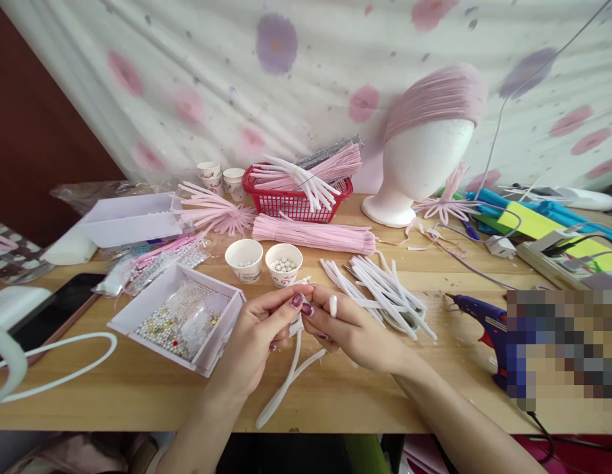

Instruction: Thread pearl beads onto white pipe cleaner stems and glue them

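My left hand (pixel 261 326) and my right hand (pixel 358 329) meet over the middle of the wooden table, fingertips pinched together. Both are closed on a white pipe cleaner (pixel 276 407), whose bent loop hangs below them. A short white tip pokes up between the fingers of my right hand. What lies right at the pinch is mostly covered by my fingers. Just beyond my hands stand a paper cup of white beads (pixel 284 260) and another paper cup (pixel 244 257) with small beads. Loose white pipe cleaners (pixel 379 289) lie to the right of them.
On the left, an open box (pixel 219 309) holds beads, near a phone (pixel 63 306). Behind are a pink pipe cleaner bundle (pixel 313 234), a red basket (pixel 290 204) and a foam head (pixel 414 158). A blue glue gun (pixel 483 316) lies right, by a power strip (pixel 557 253).
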Available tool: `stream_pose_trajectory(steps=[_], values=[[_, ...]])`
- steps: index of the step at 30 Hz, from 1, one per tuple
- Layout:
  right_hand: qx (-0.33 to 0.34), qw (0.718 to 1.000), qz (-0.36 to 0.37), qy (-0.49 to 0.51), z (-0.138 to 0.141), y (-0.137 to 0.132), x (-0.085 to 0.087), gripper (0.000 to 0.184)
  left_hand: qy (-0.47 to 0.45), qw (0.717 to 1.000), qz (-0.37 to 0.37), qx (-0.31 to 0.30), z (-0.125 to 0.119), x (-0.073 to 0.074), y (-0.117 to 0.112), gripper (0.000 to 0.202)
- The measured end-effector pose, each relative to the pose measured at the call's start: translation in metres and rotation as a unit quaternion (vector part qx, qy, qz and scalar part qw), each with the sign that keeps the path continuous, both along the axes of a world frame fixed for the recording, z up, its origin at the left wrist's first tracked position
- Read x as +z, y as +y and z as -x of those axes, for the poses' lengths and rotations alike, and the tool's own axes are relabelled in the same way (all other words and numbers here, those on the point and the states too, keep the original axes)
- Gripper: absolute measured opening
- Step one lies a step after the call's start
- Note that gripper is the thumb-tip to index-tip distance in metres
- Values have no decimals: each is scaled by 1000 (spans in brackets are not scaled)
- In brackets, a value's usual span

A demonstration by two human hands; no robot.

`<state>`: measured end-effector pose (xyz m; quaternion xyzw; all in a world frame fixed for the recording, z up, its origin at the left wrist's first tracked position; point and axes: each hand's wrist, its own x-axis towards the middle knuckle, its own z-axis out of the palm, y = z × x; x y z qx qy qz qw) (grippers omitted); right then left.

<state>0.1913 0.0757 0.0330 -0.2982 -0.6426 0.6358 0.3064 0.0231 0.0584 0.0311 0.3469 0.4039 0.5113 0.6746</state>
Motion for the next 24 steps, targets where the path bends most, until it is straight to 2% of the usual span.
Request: stream_pose_trajectory(steps=[6,12,16,19,24], values=[[-8,999,20,46,0,2,0,34,-52,998,7,28,-1,-2,-1,36],[-17,998,-5,55,0,3,-2,36,-59,998,-13,-6,-5,-4,-4,39],[-18,998,17,57,0,3,0,38,-56,998,-14,-16,-5,-2,-3,39],[-35,998,40,44,-1,3,3,38,-73,997,-4,8,-3,0,-2,36],[-86,996,30,26,1,2,7,50,-119,990,26,66,-1,-1,2,26]])
